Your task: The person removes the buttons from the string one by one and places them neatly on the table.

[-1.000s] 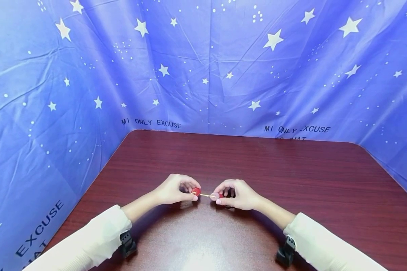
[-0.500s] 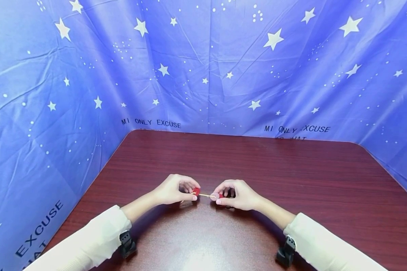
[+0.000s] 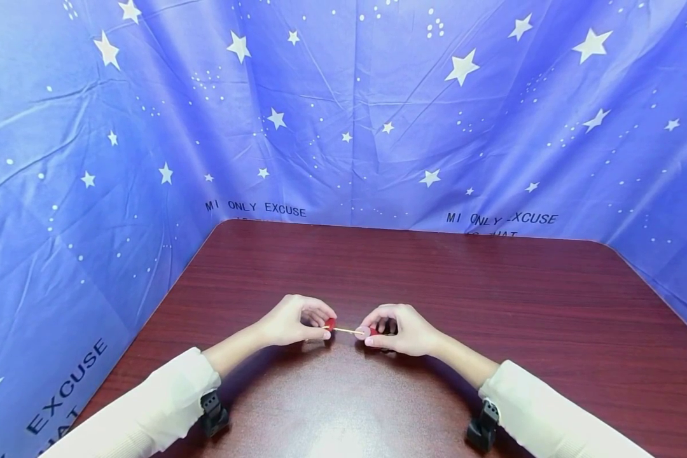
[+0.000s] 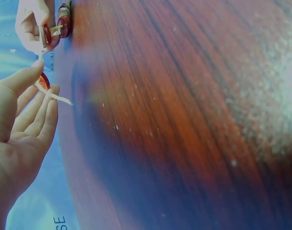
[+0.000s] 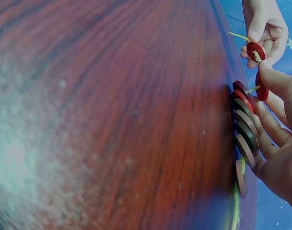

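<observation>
Thumb and fingertips of my left hand [image 3: 294, 320] pinch a small red disc [image 3: 330, 324], a yellow cord [image 3: 346, 330] running through it. In the left wrist view, a loose cord end [image 4: 62, 99] sticks out beside the fingers. My right hand [image 3: 406, 331] pinches another disc, pale pink on its face in the head view [image 3: 362, 333] and red-edged in the right wrist view. Between the hands the cord is stretched straight. Below the right fingers, a row of several threaded discs [image 5: 245, 123], red, dark and pinkish, sits along the cord. Part of that row is hidden in the head view.
Both hands are just above a dark red wood-grain table [image 3: 492, 286]. Blue cloth [image 3: 320, 95] with white stars surrounds its back and sides. Black wrist cameras [image 3: 482, 426] are strapped under the cream sleeves [image 3: 172, 391].
The red disc at my left fingertips has turned from nearly face-on to more edge-on. My left fingertips have drifted slightly left, while my right hand has stayed almost still.
</observation>
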A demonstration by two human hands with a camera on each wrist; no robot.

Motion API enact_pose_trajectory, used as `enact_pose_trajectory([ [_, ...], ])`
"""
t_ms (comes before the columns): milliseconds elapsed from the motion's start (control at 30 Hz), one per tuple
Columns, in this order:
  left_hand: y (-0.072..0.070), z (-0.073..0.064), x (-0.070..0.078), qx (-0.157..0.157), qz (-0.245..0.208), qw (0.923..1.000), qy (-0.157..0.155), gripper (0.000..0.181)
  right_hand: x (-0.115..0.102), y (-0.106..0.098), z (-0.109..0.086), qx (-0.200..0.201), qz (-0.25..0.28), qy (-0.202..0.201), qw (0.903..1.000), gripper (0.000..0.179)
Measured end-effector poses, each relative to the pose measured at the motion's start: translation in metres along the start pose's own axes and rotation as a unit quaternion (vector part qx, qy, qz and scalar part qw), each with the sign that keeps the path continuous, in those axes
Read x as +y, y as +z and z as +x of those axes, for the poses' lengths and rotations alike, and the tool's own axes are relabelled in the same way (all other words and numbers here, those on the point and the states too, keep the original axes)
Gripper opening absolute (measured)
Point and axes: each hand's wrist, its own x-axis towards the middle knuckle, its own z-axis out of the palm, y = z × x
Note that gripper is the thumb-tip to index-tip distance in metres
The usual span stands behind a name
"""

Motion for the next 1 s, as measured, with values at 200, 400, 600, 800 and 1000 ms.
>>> enact_pose_trajectory([
  [200, -0.0014, -0.0013, -0.0010, 0.005, -0.004, 1.0000, -0.003, 0.030, -0.0005, 0.0000, -0.0002, -0.001, 0.001, 0.001, 1.0000, 0.017],
  [400, -0.0034, -0.0029, -0.0013, 0.007, 0.001, 1.0000, -0.003, 0.030, -0.0012, -0.0004, -0.0007, -0.001, 0.007, 0.011, 0.9999, 0.017],
  [600, -0.0059, -0.0042, -0.0008, 0.005, 0.006, 1.0000, -0.004, 0.031, 0.0001, 0.0005, -0.0008, 0.002, 0.009, 0.007, 0.9999, 0.016],
  [800, -0.0067, -0.0049, -0.0020, 0.005, 0.005, 1.0000, -0.005, 0.032, 0.0006, 0.0013, -0.0008, 0.001, 0.009, 0.009, 0.9999, 0.016],
  [1000, -0.0081, -0.0061, -0.0033, 0.002, 0.011, 0.9999, -0.006, 0.031, 0.0016, 0.0017, -0.0010, 0.002, 0.005, 0.010, 0.9999, 0.016],
])
